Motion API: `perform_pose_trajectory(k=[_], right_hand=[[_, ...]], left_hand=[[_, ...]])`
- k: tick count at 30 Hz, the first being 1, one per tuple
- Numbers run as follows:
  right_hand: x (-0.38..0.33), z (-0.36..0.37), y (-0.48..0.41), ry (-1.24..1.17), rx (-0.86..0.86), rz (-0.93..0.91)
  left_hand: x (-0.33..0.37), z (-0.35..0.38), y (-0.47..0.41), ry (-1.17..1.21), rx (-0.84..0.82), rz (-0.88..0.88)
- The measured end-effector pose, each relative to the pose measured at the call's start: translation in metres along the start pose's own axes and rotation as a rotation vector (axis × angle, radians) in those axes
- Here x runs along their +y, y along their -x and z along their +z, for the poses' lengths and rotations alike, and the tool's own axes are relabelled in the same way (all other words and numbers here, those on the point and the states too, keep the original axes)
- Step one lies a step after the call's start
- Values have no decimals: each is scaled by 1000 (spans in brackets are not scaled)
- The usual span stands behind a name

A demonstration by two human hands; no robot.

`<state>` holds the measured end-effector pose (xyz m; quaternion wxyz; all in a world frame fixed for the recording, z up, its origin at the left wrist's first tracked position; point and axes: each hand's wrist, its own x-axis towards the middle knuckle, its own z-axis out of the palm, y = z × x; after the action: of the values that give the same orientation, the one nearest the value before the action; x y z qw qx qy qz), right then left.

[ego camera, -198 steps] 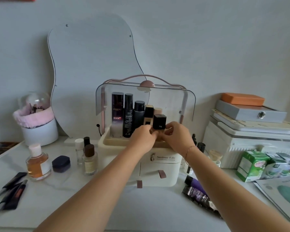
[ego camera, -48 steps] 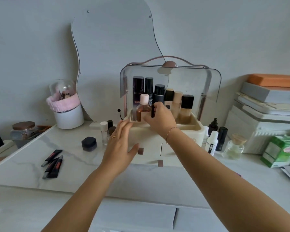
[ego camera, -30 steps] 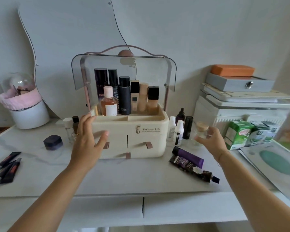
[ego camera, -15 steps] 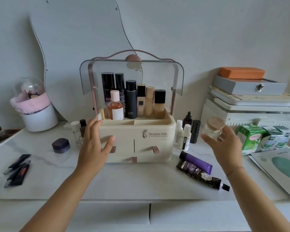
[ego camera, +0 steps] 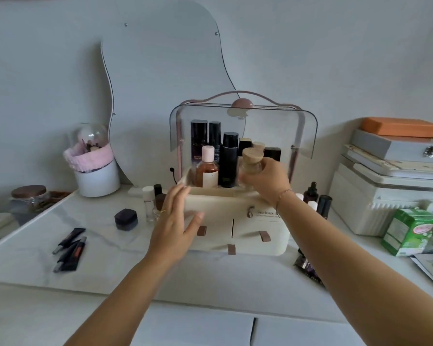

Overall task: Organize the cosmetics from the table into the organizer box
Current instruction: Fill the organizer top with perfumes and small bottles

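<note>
The cream organizer box (ego camera: 265,236) stands mid-table with its clear lid (ego camera: 303,131) raised. Several bottles stand in its top tray, among them an amber bottle with a pink cap (ego camera: 206,168) and a black bottle (ego camera: 229,159). My right hand (ego camera: 268,179) holds a small clear bottle with a wooden cap (ego camera: 252,161) over the tray's right part. My left hand (ego camera: 176,221) is spread open against the box's front left corner. On the table lie dark tubes (ego camera: 69,248), a dark jar (ego camera: 126,219), small bottles (ego camera: 149,203) and dropper bottles (ego camera: 319,199).
A wavy mirror (ego camera: 165,78) leans on the wall behind the box. A white pot with pink trim (ego camera: 95,171) stands at the left, a stack of cases (ego camera: 395,181) and a green carton (ego camera: 410,232) at the right. A purple tube (ego camera: 308,265) lies by my right forearm.
My right hand has carried the wooden-capped bottle from the table's right side up to the organizer's top tray. My left hand stays at the box's front left.
</note>
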<state>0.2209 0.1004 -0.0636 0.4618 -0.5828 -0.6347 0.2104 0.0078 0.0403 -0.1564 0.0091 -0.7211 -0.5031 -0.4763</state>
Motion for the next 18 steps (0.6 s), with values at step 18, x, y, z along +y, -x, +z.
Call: perform_pose_trajectory(k=[18], right_hand=[[14,6,-13,247,-44,49]], left_hand=[[-85,6,1,206,57,-553]])
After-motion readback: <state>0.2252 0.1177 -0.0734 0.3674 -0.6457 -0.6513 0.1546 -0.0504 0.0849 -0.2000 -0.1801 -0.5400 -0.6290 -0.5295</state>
